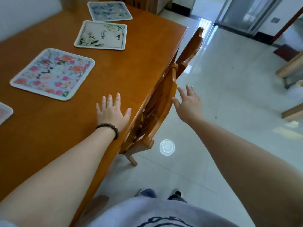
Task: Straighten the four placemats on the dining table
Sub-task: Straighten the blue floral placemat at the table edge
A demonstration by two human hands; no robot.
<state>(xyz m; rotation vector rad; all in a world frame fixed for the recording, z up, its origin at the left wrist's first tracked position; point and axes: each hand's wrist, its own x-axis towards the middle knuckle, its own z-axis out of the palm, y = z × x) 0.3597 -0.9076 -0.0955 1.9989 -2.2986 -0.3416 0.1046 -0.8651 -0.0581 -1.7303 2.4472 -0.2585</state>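
The left hand (111, 112), with a dark beaded bracelet (109, 129) at the wrist, lies palm down with fingers spread on the bare orange-brown wooden dining table (49, 136), close to its edge, holding nothing. The right hand (188, 102) is also open and empty, fingers spread, beside the top rail of a carved wooden chair (164, 102) pushed in against the table; whether the thumb touches the rail cannot be told.

All the placemats lie away from both hands, further in on the tabletop. Nearest, up and to the left of the left hand, is a rounded-corner square mat with pink and orange roses on pale blue (54, 73), turned at an angle to the table edge. Beyond it lies a cream mat with white flowers and a dark thin border (101, 35), then a blue-grey patterned mat with a white scalloped edge (109, 11), its far side cut off by the frame. A fourth mat (4, 113) shows only a white-rimmed corner at the left border; its pattern is unreadable.

A round white light reflection (167, 146) shines on the pale tiled floor (229, 95).
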